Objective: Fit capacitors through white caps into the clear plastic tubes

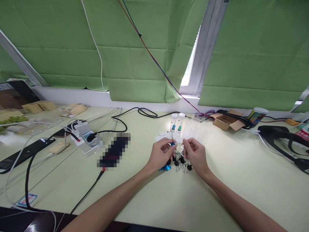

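Observation:
My left hand (159,155) is closed, its thumb and fingers pinching a small blue piece (173,144) with a thin dark needle rising from it. Just right of it, my right hand (197,156) pinches the end of a thin metal rod (178,142), which points left towards the blue piece; whether the two touch I cannot tell. Below and between the hands lies a pile of bent metal wires with black knobs (176,162). Blue pieces (165,167) lie beside my left hand. Behind the hands are a blue-based needle (173,127) and a green-based needle (179,128).
Clear plastic tubes (194,131) and white discs (162,137) lie behind the hands. A cardboard box (227,120) and a can (258,116) stand back right, near a black-framed object (282,141). Leftward are a pixelated dark device (116,150), a power strip (84,137) and cables.

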Demonstrator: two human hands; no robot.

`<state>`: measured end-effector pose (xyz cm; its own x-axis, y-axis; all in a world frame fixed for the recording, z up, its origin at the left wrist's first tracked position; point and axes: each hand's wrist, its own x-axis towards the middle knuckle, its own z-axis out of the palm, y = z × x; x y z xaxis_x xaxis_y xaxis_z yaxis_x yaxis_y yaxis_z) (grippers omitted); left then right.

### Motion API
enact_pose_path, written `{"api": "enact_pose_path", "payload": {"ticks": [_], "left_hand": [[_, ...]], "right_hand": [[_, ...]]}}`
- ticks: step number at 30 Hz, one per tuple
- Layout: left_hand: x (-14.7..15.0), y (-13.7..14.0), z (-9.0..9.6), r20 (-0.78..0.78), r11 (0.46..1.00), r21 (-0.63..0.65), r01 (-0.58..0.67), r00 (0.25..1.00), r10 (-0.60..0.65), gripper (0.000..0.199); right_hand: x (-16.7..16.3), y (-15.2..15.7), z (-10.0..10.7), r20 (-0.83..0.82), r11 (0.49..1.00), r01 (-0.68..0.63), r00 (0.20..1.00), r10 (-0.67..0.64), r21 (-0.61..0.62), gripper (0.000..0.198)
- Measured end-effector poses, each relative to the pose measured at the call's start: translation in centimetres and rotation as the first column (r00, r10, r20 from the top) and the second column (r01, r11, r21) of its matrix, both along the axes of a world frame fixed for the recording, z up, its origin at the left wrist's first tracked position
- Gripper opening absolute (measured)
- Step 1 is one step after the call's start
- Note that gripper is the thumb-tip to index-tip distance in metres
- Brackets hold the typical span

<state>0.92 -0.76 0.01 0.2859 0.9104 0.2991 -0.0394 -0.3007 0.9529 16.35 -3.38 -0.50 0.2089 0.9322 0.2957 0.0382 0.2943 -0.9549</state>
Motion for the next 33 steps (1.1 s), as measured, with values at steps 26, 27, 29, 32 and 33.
{"api": "enact_pose_path", "payload": {"ticks": [26, 27, 29, 32, 33], "left_hand": [[-0.01, 0.03, -0.07, -0.013, 1.000, 0.000, -0.004, 1.000, 0.004, 0.023], [-0.04, 0.07, 0.01, -0.007, 1.000, -0.020, -0.002, 1.000, 0.002, 0.023], [-0.13, 0.16, 0.15, 0.007, 0.998, -0.055, 0.004, 1.000, -0.004, 0.024], [-0.23, 0.28, 0.34, 0.033, 0.994, -0.106, 0.013, 0.999, -0.010, 0.026], [-0.24, 0.31, 0.40, 0.041, 0.992, -0.123, 0.015, 0.999, -0.010, 0.026]], "right_hand": [[-0.05, -0.03, -0.06, 0.005, 1.000, 0.003, 1.000, -0.003, 0.009, 0.038], [-0.06, -0.04, -0.05, -0.005, 1.000, 0.002, 1.000, -0.002, 0.010, 0.037], [-0.09, -0.06, 0.00, -0.027, 1.000, -0.008, 1.000, 0.008, 0.015, 0.034], [-0.15, -0.04, 0.09, -0.058, 0.998, -0.056, 0.997, 0.058, 0.040, 0.029], [-0.17, -0.01, 0.09, -0.061, 0.996, -0.077, 0.995, 0.080, 0.052, 0.029]]}}
